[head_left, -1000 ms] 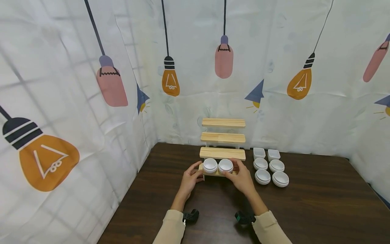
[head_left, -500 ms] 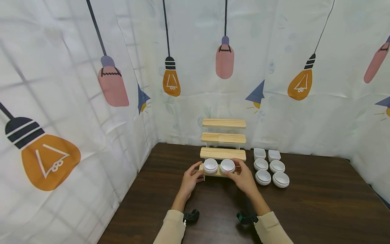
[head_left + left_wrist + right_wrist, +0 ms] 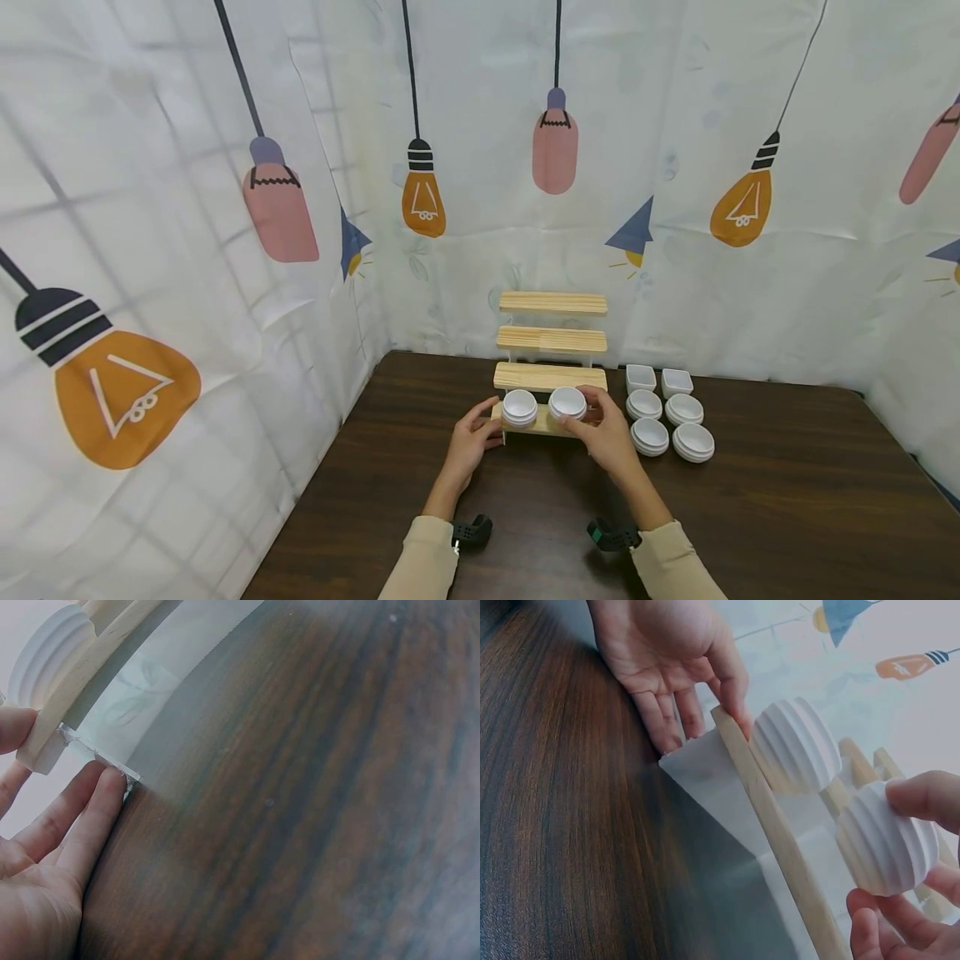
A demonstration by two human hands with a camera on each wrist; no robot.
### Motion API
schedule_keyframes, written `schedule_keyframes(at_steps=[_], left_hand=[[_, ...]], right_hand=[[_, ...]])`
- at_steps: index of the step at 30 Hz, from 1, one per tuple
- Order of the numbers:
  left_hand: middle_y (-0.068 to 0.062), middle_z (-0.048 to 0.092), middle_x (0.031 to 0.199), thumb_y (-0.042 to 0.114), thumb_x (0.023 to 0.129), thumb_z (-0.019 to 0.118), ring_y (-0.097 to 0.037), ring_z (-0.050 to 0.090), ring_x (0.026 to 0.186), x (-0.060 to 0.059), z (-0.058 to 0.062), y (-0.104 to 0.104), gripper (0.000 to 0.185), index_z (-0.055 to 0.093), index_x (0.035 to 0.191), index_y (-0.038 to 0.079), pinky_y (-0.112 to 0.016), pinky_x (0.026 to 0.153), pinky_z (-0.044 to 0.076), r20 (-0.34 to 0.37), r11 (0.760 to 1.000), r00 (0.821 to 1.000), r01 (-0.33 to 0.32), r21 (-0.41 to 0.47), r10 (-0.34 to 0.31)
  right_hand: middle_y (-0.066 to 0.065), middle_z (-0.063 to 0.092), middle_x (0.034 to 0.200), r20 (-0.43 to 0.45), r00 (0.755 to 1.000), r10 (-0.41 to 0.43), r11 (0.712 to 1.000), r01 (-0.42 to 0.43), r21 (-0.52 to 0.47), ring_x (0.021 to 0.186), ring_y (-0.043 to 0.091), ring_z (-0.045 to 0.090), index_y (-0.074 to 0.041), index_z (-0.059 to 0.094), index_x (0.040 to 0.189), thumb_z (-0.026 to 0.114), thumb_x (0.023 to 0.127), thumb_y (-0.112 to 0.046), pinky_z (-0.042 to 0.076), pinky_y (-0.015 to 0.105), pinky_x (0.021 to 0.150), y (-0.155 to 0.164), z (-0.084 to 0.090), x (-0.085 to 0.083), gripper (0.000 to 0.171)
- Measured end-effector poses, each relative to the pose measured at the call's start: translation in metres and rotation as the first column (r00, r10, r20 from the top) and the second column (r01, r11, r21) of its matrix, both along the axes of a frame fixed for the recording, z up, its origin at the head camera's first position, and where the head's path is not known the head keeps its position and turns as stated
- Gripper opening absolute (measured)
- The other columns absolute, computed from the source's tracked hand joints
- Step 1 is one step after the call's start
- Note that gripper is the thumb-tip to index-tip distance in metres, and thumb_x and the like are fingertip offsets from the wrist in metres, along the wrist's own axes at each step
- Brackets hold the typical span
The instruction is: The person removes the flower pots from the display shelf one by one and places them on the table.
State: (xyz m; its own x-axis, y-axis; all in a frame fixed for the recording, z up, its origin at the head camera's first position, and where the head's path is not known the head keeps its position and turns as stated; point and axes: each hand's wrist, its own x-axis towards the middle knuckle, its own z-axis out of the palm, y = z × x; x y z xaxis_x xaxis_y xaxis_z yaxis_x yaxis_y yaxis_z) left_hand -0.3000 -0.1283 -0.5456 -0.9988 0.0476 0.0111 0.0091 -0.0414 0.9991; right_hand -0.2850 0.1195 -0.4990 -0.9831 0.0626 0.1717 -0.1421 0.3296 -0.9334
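A tiered wooden display stand [image 3: 551, 377] with clear supports stands at the back of the table. On its lowest shelf [image 3: 112, 675], toward the left, sits a white ribbed bowl [image 3: 519, 410]. My left hand [image 3: 467, 446] grips that shelf's left end, its lower fingertips [image 3: 112, 780] against the clear support. In my right hand [image 3: 609, 440], a second white ribbed bowl [image 3: 889, 840] is pinched between thumb and fingers over the shelf's right part. It is apart from the first bowl [image 3: 795, 746] and looks slightly tilted; whether its base touches the wood cannot be told.
Right of the stand, white round bowls [image 3: 649, 436] in several stacks and two white square dishes [image 3: 677, 382] stand in two columns. Three upper shelves [image 3: 552, 302] rise behind the bowls. A patterned white curtain [image 3: 480, 167] hangs close behind the table [image 3: 787, 475].
My right hand has slid the held bowl to the right, widening the space between the two bowls. My left hand stays at the shelf's left end.
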Motion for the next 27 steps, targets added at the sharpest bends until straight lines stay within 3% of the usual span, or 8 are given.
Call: schedule_keyframes(at_steps=[8,17,27], left_hand=[[-0.018,0.072,0.106,0.008,0.099,0.063,-0.052,0.063,0.114,0.005,0.014,-0.001,0.047,0.056,0.146,0.008,-0.045,0.090,0.062,0.014,0.999,0.999,0.032,-0.015,-0.031],[-0.005,0.073,0.101,0.013,0.100,0.064,-0.043,0.068,0.110,0.000,-0.001,0.000,0.047,0.057,0.147,0.015,-0.035,0.085,0.063,-0.004,1.000,1.000,0.001,-0.002,-0.001],[-0.008,0.072,0.101,0.013,0.100,0.065,-0.042,0.068,0.109,-0.001,-0.001,0.000,0.047,0.057,0.146,0.014,-0.040,0.087,0.063,-0.006,1.000,1.000,-0.004,-0.005,0.004]], right_hand=[[0.016,0.062,0.125,0.003,1.000,-0.013,0.999,0.014,-0.047,0.106,0.024,0.058,-0.011,0.058,0.138,0.084,0.085,-0.015,0.044,0.027,0.090,0.002,0.002,0.000,0.060],[0.019,0.063,0.127,0.025,0.999,-0.022,0.997,0.024,-0.076,0.103,0.023,0.058,-0.010,0.057,0.139,0.084,0.085,-0.013,0.046,0.022,0.084,0.003,0.009,0.002,0.060],[0.020,0.061,0.130,0.043,0.999,-0.007,0.993,0.011,-0.114,0.099,0.018,0.057,-0.009,0.054,0.141,0.083,0.086,-0.012,0.049,0.018,0.078,0.006,0.014,0.003,0.062]])
